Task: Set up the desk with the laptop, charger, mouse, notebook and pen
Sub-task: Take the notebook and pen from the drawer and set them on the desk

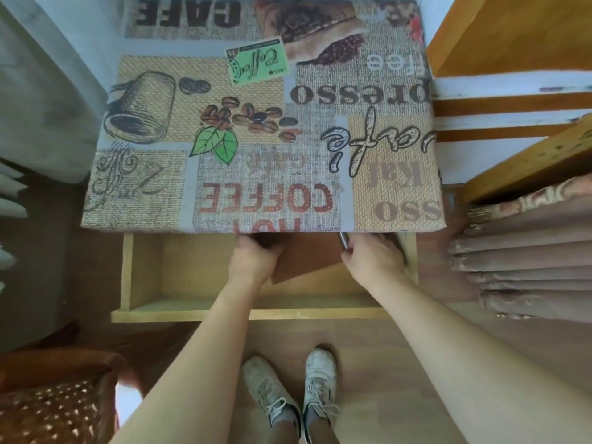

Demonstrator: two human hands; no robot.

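Observation:
A brown notebook point(307, 257) lies in the open wooden drawer point(179, 277) under the desk's front edge. My left hand point(253, 261) grips the notebook's left side. My right hand point(373, 261) is closed around a dark metallic pen point(343, 241), which pokes out just below the desk edge, at the notebook's right side. The desk point(262, 139) is covered by a coffee-print cloth with nothing on it. No laptop, charger or mouse is in view.
A wooden shelf unit point(512, 100) stands right of the desk, with folded brown fabric point(525, 251) below it. A curtain point(48, 100) hangs at the left. A patterned brown cushion point(54, 408) sits at the lower left. My white shoes point(288, 392) stand on the wooden floor.

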